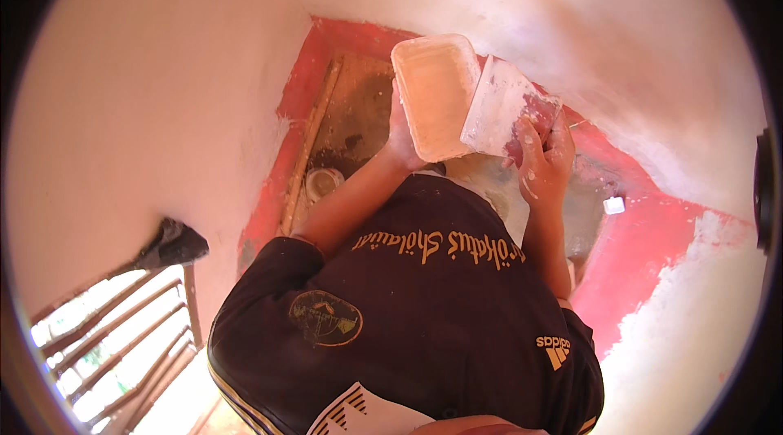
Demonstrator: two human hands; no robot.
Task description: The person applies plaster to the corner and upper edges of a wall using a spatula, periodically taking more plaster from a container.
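My left hand [400, 132] grips the left side of a pale rectangular plastic tub [433, 42], its fingers partly hidden behind the wall. The tub's inside faces me and looks tan; I cannot tell how much stuff is in it. In my right hand [545, 156] is a wide putty knife [492, 107] with a flat whitish blade and a worn reddish handle end. Its blade lies close along the tub's right rim; whether they touch is unclear. Whitish smears mark my right fingers.
Pale walls [139, 92] rise around a corner, with a red painted band [644, 272] along their foot. A round whitish bucket [324, 183] stands on the stained floor by my left forearm. A small white object [613, 205] lies at right. A slatted window [122, 345] is lower left.
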